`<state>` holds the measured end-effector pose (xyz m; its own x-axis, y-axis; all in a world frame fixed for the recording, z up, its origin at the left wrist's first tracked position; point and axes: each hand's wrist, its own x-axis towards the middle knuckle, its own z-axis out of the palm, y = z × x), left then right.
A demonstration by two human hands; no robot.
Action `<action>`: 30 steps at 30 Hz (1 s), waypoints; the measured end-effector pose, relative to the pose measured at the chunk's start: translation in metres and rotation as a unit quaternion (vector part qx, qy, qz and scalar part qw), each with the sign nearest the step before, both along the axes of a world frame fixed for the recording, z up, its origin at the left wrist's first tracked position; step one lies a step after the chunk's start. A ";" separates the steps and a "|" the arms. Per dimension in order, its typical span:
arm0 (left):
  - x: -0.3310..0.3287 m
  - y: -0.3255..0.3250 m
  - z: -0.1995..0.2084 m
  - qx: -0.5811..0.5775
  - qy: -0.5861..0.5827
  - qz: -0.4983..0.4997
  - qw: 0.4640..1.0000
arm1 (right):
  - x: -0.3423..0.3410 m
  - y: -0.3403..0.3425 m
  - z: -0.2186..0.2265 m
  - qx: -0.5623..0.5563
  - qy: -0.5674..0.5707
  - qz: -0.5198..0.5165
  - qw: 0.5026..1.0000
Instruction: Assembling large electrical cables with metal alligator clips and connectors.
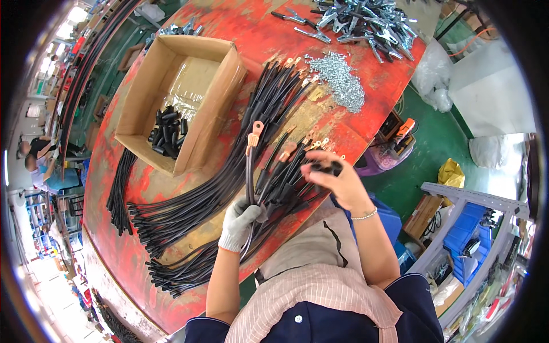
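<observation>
Much of the finer detail is lost to overlap and blur. The right hand is smeared by motion, so the dark pieces held in its half-curled fingers cannot be made out clearly; their number and exact shape cannot be told. The tips of thumb and forefinger are seen apart, near the copper ends of the nearer cable bundle, and whether any of these is touched cannot be told. That bundle is partly covered by both hands, and its individual strands are hard to separate.

The left hand, in a pale grey glove, is closed around a black cable. The cable is held roughly upright over the desk, with its copper lug raised above the glove; the gripped stretch is hidden by the fingers.

Beyond it, a larger cable bundle is laid in a curve across the red, worn desk, beside an open cardboard box. Black sleeves are heaped in the box, the lower ones covered by those on top. Small screws are piled farther back, and the pile of metal clamps is cut off by the upper edge.
</observation>
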<state>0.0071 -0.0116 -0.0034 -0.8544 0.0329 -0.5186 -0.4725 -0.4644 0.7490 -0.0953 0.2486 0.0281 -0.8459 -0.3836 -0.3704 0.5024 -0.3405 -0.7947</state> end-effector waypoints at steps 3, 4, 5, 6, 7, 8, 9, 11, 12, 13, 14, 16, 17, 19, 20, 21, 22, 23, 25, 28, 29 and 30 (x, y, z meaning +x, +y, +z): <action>0.004 -0.001 -0.006 -0.001 -0.008 -0.019 1.000 | -0.014 0.006 0.007 -0.002 0.041 -0.094 0.995; 0.004 -0.001 -0.006 0.003 -0.009 -0.026 1.000 | -0.016 0.006 0.010 -0.049 -0.011 -0.136 0.990; 0.004 -0.001 -0.006 -0.001 -0.017 -0.031 0.999 | -0.020 0.006 0.008 -0.102 -0.025 -0.151 0.983; 0.004 -0.001 -0.005 -0.001 -0.016 -0.035 0.999 | -0.022 0.006 0.006 -0.156 -0.039 -0.167 0.973; 0.004 -0.001 -0.005 -0.002 -0.016 -0.039 0.999 | -0.022 0.005 0.005 -0.166 -0.063 -0.191 0.965; 0.003 -0.001 -0.004 -0.003 -0.015 -0.043 0.999 | -0.022 0.003 0.005 -0.176 -0.087 -0.214 0.957; 0.003 -0.001 -0.004 0.000 -0.015 -0.044 0.999 | -0.020 0.002 0.003 -0.185 -0.114 -0.237 0.947; 0.003 -0.001 -0.003 0.007 -0.013 -0.047 0.999 | -0.020 0.003 -0.004 -0.226 -0.140 -0.239 0.934; 0.004 -0.001 -0.003 0.001 -0.018 -0.046 0.999 | -0.020 0.002 -0.007 -0.247 -0.154 -0.239 0.926; 0.004 -0.001 -0.002 -0.005 -0.022 -0.045 0.999 | -0.019 0.002 -0.007 -0.245 -0.143 -0.228 0.931; 0.004 -0.001 -0.001 -0.011 -0.027 -0.044 0.999 | -0.018 0.002 -0.007 -0.244 -0.131 -0.217 0.936; 0.003 0.001 0.002 -0.012 -0.031 -0.045 0.998 | -0.017 0.000 -0.004 -0.232 -0.107 -0.210 0.944; 0.003 0.002 0.003 -0.012 -0.033 -0.045 0.998 | -0.016 -0.001 0.001 -0.223 -0.095 -0.213 0.947; 0.003 0.003 0.004 -0.001 -0.034 -0.044 0.998 | -0.015 -0.002 0.009 -0.206 -0.037 -0.200 0.957; 0.003 0.003 0.004 0.004 -0.034 -0.044 0.998 | -0.015 -0.001 0.011 -0.198 0.008 -0.185 0.962; 0.003 0.002 0.004 0.002 -0.036 -0.056 0.998 | -0.015 -0.001 0.012 -0.191 0.053 -0.169 0.966; 0.002 0.001 0.004 0.001 -0.038 -0.068 0.997 | -0.014 0.001 0.012 -0.149 0.070 -0.135 0.977; 0.002 0.001 0.004 0.000 -0.040 -0.080 0.996 | -0.014 0.002 0.012 -0.108 0.088 -0.100 0.985; 0.002 0.001 0.002 -0.016 -0.036 -0.081 0.996 | -0.012 -0.002 0.011 -0.085 0.086 -0.088 0.989; 0.002 0.004 0.003 -0.047 -0.035 -0.068 0.996 | -0.008 -0.003 -0.003 -0.067 0.074 -0.111 0.989; 0.002 0.006 0.003 -0.058 -0.035 -0.061 0.996 | -0.004 -0.005 -0.005 -0.023 0.080 -0.106 0.991; 0.002 0.008 0.002 -0.077 -0.036 -0.069 0.994 | 0.001 -0.011 -0.006 0.021 0.086 -0.103 0.991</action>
<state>0.0088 -0.0038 -0.0012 -0.8080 0.0629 -0.5858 -0.5784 -0.2735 0.7685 -0.0947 0.2376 0.0219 -0.9565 -0.1844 -0.2261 0.2821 -0.3870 -0.8779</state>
